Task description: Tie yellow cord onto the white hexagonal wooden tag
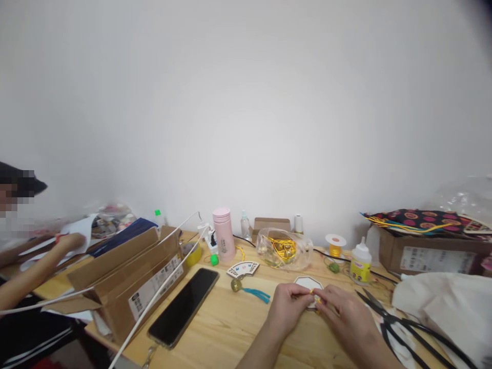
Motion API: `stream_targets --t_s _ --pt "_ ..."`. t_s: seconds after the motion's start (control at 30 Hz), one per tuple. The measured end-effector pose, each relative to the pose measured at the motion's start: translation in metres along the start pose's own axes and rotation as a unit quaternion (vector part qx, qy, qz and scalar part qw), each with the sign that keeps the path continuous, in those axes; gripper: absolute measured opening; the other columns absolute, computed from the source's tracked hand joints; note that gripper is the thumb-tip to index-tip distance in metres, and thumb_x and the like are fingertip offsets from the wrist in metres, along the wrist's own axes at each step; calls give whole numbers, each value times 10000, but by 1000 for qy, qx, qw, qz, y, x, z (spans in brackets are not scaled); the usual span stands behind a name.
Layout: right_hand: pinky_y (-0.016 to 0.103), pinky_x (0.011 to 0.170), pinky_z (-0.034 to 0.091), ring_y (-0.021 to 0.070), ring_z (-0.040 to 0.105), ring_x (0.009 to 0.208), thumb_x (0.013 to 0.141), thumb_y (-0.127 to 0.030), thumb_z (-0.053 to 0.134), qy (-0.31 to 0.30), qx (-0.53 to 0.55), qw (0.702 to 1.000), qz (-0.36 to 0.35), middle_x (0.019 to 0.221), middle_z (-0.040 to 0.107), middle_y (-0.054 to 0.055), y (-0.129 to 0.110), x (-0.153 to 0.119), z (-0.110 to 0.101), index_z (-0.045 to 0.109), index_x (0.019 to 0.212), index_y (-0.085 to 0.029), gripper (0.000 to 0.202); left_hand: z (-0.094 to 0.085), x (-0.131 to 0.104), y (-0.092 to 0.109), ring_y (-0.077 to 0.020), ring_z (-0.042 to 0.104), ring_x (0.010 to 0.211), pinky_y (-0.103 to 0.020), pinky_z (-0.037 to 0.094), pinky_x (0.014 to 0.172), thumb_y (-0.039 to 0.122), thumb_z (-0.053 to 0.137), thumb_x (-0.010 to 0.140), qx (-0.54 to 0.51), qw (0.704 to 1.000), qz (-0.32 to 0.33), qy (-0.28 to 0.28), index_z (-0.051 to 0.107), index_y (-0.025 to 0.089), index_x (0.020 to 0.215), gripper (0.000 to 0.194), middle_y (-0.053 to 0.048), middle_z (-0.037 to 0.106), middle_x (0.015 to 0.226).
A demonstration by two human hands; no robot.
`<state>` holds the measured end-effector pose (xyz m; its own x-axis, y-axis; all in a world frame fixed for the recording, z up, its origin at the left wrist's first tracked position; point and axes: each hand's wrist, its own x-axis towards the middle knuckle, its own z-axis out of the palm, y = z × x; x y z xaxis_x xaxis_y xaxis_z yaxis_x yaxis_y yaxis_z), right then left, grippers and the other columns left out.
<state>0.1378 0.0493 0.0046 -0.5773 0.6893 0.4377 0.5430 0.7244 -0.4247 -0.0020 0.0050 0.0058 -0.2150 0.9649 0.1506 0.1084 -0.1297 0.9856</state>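
My left hand (289, 306) and my right hand (343, 309) meet low in the middle of the view. Fingertips of both pinch a thin yellow cord (312, 292). Just behind and beneath them lies a white octagonal plaque (307, 282) with a dark edge, partly covered by my fingers. Left of my hands is a fan-shaped white piece (243, 269) with printed characters. Near it are a gold bell (236, 285) and a blue tassel (257, 294). Black-handled scissors (390, 318) lie open to the right of my right hand.
A phone (184, 307), cardboard box (142, 292) and white cable (157, 294) occupy the left. Behind stand a pink bottle (224, 236), a plastic bag (284, 248) of yellow cord, a spool (335, 247) and a glue bottle (360, 264). Another person's arm (42, 264) reaches in at far left.
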Motion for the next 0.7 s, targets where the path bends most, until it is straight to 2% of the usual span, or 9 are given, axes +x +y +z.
stream_targets --t_s 0.3,0.47,0.6,0.7 --pt "255 610 405 169 555 714 753 -253 429 -9 -24 1000 5 737 608 23 -9 2 -7 605 888 -248 222 -1 6 -1 -140 558 572 -244 424 590 278 678 511 -62 998 -25 7 680 118 649 211 -55 684 641" --pt "248 602 398 166 551 706 746 -230 432 -9 -23 1000 10 738 605 20 -10 2 -7 600 895 -247 225 -1 6 -3 -100 512 453 -215 395 474 308 682 508 -71 997 -33 10 655 113 645 239 -21 645 525" --pt "248 604 388 166 547 709 740 -233 450 -9 -2 1000 25 738 604 12 -12 2 -8 597 902 -255 219 -2 6 -4 -117 553 555 -226 416 568 278 686 517 -89 996 -20 -3 635 119 648 213 -24 656 605" --pt "245 607 378 160 542 688 733 -247 470 -6 17 999 36 713 603 7 -13 1 -9 609 874 -250 198 -3 7 -3 -102 544 547 -212 407 556 241 683 532 -109 994 -7 -21 587 135 713 230 1 635 599"
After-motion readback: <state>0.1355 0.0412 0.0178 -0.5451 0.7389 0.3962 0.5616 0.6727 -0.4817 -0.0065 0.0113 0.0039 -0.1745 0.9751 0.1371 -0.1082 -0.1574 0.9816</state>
